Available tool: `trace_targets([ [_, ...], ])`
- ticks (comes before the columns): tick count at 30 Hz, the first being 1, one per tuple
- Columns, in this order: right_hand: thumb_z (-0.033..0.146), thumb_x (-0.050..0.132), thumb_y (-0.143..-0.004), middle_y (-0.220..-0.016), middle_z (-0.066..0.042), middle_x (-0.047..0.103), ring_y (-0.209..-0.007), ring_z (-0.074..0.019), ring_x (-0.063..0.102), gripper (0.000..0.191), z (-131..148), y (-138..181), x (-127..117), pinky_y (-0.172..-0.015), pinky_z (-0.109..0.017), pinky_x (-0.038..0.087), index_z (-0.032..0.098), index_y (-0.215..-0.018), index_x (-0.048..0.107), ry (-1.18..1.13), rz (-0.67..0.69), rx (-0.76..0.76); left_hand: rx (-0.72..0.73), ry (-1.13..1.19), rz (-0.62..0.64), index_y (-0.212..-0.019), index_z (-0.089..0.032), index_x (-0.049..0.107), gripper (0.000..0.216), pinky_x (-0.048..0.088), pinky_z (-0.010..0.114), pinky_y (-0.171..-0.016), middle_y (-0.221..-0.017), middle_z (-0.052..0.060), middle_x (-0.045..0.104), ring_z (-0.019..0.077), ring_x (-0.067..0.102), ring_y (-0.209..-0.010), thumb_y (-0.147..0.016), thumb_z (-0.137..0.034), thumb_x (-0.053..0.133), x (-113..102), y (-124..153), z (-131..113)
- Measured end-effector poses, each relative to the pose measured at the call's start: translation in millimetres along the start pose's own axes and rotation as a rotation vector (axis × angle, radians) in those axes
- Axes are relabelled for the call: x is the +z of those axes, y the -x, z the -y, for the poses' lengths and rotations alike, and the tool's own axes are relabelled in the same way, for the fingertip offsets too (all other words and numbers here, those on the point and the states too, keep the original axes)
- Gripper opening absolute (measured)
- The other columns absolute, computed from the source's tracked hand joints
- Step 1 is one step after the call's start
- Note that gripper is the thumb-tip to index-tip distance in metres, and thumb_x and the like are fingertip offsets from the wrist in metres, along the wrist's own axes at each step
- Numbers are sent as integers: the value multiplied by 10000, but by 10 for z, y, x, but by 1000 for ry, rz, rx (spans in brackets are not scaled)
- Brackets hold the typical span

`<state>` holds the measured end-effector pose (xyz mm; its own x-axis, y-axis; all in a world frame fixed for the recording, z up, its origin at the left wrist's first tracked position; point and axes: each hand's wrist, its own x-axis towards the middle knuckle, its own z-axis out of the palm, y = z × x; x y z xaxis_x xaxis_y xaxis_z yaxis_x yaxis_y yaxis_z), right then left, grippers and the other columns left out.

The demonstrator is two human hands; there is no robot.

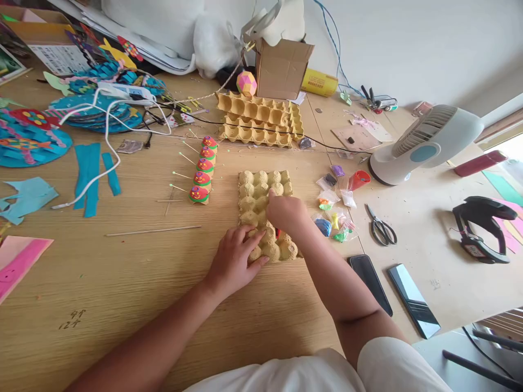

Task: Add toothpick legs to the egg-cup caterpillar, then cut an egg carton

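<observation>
A yellowish pulp egg tray (274, 250) lies bumps up on the table in front of me. My left hand (233, 260) grips its near left part, fingers bent over the bumps and thumb along the front edge. Over the tray's middle, my right hand (288, 213) is closed around a slim red-and-black tool (278, 233), mostly hidden under the palm; its kind cannot be made out. The right index finger points forward onto a bump. Left of the tray stands a strip of egg cups decorated as red and green faces (202, 170), with pale-tipped sticks in them.
Cut egg cartons (255, 130) lie at the back. Bags of coloured clay (333, 218), scissors-like pliers (379, 226) and two phones (370, 283) lie to the right, near a white fan (425, 144). Thin sticks (153, 231), blue strips (87, 179) and a white cable (107, 130) are left.
</observation>
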<state>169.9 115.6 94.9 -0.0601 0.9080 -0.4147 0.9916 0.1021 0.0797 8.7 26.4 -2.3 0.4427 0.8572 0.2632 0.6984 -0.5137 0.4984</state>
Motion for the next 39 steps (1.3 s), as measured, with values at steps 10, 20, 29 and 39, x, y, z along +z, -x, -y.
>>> trace_targets([
  [10,226,417,-970,-1140,-238,729,-1029,-270,730,628,-3,95,49,-802,-337,559,70,-1570,316,-1,28,-10,9,15,9,-1392,-260,565,545,463,528,-1025,-1360,130,512,330,486,-1227,-889,-440,671,17,0,7],
  [20,190,386,-972,-1170,-217,726,-1028,-260,729,531,-16,103,-28,-792,-332,552,101,-1494,438,16,32,-5,7,8,1,-1384,-277,569,539,467,516,-1018,-1347,117,517,324,495,-1210,-887,-461,667,26,4,2],
  [29,290,340,-1019,-1043,-149,774,-956,-271,741,562,-176,356,37,-745,-334,527,107,-1551,338,38,-18,-38,-12,14,29,-1394,-265,561,541,473,521,-1007,-1342,119,514,321,486,-1195,-894,-447,661,4,-4,-19],
  [39,299,302,-1028,-1028,-136,778,-966,-256,743,624,-125,188,37,-722,-312,518,112,-1611,182,34,-71,-24,5,28,16,-1400,-273,548,545,464,514,-1028,-1342,109,511,313,484,-1202,-895,-444,661,6,1,-8],
])
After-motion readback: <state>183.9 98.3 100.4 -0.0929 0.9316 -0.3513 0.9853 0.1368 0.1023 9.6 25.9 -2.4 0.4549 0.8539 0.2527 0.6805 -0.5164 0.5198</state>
